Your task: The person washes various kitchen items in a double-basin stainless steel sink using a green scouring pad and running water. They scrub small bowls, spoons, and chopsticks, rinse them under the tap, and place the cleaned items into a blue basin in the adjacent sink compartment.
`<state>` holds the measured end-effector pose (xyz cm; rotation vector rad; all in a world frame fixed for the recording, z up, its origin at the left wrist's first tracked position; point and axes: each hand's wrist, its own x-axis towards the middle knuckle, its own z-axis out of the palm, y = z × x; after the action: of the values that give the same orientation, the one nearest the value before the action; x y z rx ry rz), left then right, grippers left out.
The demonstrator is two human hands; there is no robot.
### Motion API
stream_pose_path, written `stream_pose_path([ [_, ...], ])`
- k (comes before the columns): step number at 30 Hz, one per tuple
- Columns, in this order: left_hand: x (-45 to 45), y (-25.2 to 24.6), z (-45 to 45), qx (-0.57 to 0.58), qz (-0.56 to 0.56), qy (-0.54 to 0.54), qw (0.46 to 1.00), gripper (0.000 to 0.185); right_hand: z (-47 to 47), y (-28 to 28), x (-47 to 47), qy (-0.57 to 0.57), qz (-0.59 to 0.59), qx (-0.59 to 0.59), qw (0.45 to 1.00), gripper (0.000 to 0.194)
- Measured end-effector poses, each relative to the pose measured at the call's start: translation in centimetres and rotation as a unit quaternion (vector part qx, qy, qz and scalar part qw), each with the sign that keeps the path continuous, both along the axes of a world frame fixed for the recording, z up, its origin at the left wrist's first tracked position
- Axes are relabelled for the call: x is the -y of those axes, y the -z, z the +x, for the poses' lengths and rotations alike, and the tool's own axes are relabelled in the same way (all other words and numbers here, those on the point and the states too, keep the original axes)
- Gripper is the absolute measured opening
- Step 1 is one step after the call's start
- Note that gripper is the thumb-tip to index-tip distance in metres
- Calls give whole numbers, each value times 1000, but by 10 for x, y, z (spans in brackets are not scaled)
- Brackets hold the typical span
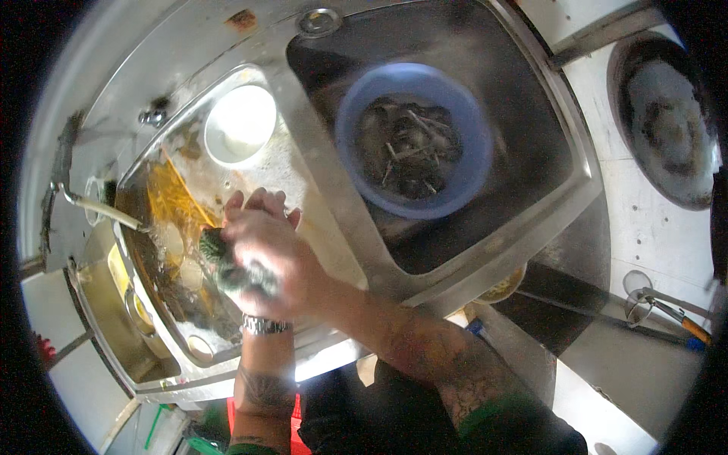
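My two hands are pressed together over the left sink basin, with a wet dark green scouring pad or cloth squeezed between them. My right hand lies on top, its forearm crossing in from the lower right; it is blurred. Beneath it, my left hand is mostly hidden, with a metal-banded watch at the wrist. Just left of the hands, a pale tap spout runs water into the basin. Yellow-orange strands or liquid and whitish round pieces lie in the basin water.
A white round bowl stands at the back of the left basin. In the right basin sits a blue plastic tub with dark contents in water. A dark oval pan and a wire strainer are at the right.
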<state>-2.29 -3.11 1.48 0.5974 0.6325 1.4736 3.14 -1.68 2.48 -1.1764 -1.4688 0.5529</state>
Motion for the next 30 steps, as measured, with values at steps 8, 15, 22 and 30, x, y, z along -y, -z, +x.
stream_pose_path([
  [8, -4, -17, -71, 93, -44, -80, 992, 41, -70, -22, 5, 4, -23, -157, 987, 28],
  [15, 15, -11, -89, -94, -3, -124, 988, 47, -73, 1, -2, -31, 20, 46, 998, 26],
  [22, 16, 8, -113, 17, -50, -123, 991, 51, -93, -2, -1, -150, -95, -219, 960, 26],
  [30, 5, -3, -124, -156, -87, -226, 958, 21, -105, 23, 25, -137, -296, -710, 625, 27],
])
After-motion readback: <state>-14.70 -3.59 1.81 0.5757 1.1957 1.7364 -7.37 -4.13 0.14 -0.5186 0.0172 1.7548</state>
